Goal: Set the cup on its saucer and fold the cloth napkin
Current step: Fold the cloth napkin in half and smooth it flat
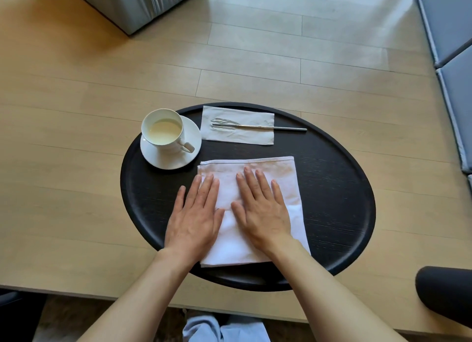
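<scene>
A white cup with pale liquid stands on its white saucer at the left of a round black table. The white cloth napkin lies folded into a rectangle at the table's middle, near me. My left hand presses flat on the napkin's left edge, fingers spread. My right hand lies flat on the napkin's middle, palm down. Neither hand grips anything.
A grey paper napkin with a metal fork on it lies at the table's far side. A grey ottoman stands on the wooden floor at the back left; blue cushions line the right. A dark rounded object is at the lower right.
</scene>
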